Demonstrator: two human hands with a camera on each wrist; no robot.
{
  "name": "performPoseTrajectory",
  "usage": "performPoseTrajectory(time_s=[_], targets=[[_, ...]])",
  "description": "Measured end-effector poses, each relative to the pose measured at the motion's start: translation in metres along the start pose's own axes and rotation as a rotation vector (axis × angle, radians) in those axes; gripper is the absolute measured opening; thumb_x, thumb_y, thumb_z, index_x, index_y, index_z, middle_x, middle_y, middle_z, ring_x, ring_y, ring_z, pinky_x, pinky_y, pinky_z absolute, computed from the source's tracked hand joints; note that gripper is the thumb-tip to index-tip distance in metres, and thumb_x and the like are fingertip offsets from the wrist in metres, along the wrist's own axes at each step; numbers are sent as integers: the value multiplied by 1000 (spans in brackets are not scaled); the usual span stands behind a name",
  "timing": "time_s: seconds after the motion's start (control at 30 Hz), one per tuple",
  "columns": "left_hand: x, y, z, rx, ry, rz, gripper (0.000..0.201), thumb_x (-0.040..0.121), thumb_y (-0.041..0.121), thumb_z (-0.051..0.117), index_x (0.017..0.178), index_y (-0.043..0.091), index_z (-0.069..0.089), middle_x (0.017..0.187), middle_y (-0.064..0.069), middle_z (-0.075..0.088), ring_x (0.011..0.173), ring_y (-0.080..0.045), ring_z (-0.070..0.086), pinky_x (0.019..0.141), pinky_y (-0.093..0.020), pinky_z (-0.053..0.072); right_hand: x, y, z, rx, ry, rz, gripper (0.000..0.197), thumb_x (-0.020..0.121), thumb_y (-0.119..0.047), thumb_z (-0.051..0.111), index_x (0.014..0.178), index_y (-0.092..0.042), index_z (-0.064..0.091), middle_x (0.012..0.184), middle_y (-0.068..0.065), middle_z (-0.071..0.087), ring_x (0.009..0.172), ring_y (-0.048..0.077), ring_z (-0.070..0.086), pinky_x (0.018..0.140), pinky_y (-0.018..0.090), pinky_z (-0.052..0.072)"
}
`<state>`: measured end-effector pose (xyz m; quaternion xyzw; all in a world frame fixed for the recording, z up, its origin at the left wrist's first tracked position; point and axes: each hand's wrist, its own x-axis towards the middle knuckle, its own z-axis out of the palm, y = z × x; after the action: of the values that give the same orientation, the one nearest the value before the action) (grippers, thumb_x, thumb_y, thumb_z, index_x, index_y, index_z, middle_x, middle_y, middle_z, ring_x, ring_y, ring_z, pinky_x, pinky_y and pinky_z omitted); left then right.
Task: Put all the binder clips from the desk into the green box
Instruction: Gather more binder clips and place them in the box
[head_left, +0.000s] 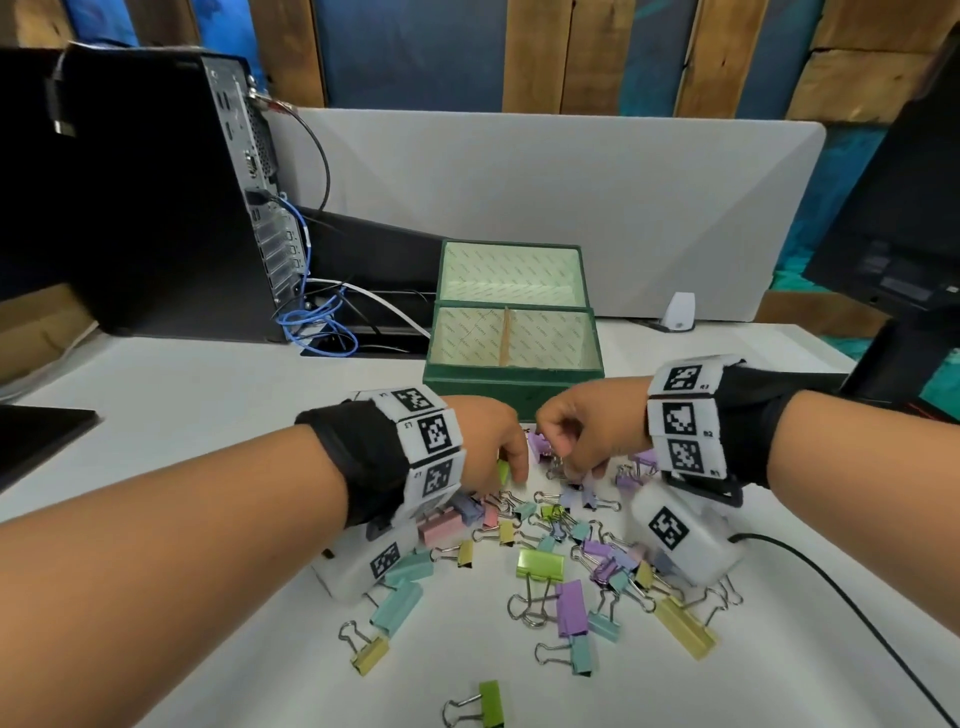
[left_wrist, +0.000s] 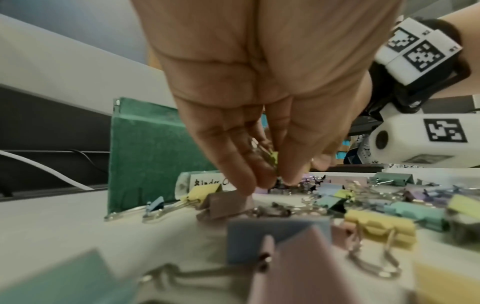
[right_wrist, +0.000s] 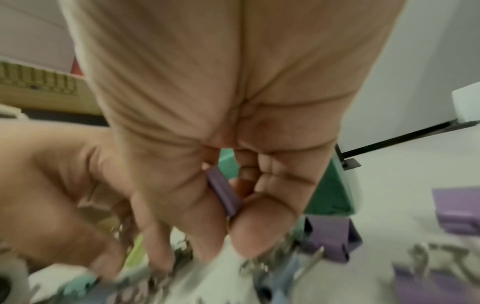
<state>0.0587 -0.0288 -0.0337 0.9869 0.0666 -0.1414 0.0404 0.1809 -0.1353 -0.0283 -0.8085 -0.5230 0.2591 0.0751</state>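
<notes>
Left hand (head_left: 488, 441) pinches a lime binder clip (left_wrist: 272, 159) at frame centre; right hand (head_left: 587, 431) grasps a purple binder clip (right_wrist: 224, 195); green box (head_left: 514, 382) sits open just above; remaining clips (head_left: 540, 564) scattered below.

bright, even indoor light, soft shadows, no real glare

head view is sharp in the middle but bends hard at the edges. right wrist view is smeared by motion blur, the pastel metal binder clips (right_wrist: 330, 238) turn mushy. left wrist view loses focus on the nearest clips, the white desk top (left_wrist: 52, 222) stays evenly lit.
</notes>
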Motion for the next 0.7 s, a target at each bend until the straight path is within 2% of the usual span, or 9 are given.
performPoseTrajectory(time_s=[0.1,0.2,0.3,0.37,0.43,0.5,0.57,0.63,0.7], targets=[[2,4,7,-3,-79,2,37,81,29,65,118,29,63,120,5,60,102,-15,63,87,-29,52,-7,3,-15,91,56,-20,27,78,-1,68,66,-17,50,63,-4,59,61,13,65,71,28,57],[1,9,7,114,-106,34,56,77,45,68,129,29,53,123,5,52,110,-17,55,89,-30,46,-13,7,-28,139,116,-23,27,78,0,68,65,-16,50,65,-1,58,59,10,61,65,22,56],[2,13,4,120,-124,58,50,79,37,69,126,31,53,124,5,53,108,-16,53,75,-23,39,-16,10,-34,172,135,-19,28,78,0,69,64,-16,50,65,-1,56,59,11,60,62,19,55],[3,14,5,96,-125,66,41,80,31,69,119,29,57,120,4,56,99,-14,53,61,-19,35,-17,11,-38,204,150,-20,28,78,-1,69,64,-16,50,66,0,56,58,11,59,66,23,56],[5,14,6,90,-117,66,35,80,28,69,113,27,59,117,3,58,95,-15,52,56,-17,32,-17,13,-44,267,204,-14,27,78,-1,69,65,-16,51,67,2,58,57,12,59,71,28,55],[4,16,7,88,-103,68,32,79,27,69,110,26,59,114,2,58,94,-17,53,55,-18,32,-15,15,-49,351,282,1,26,77,0,69,66,-15,52,63,3,61,56,15,59,73,32,54],[4,16,8,71,-97,78,28,79,25,69,105,25,59,108,3,57,95,-19,54,56,-20,34,-12,16,-54,453,328,21,27,77,4,68,66,-14,52,56,2,63,53,16,57,69,31,53],[4,16,8,52,-99,94,24,78,23,69,100,25,60,103,5,55,98,-20,56,63,-23,38,-9,17,-57,535,376,41,28,78,8,65,67,-13,50,59,7,61,52,18,56,65,30,51],[2,15,8,37,-104,108,21,78,21,70,96,25,60,106,3,58,100,-21,57,71,-25,41,-3,14,-61,558,462,61,27,78,6,66,69,-14,51,64,8,60,51,16,57,62,27,52]])
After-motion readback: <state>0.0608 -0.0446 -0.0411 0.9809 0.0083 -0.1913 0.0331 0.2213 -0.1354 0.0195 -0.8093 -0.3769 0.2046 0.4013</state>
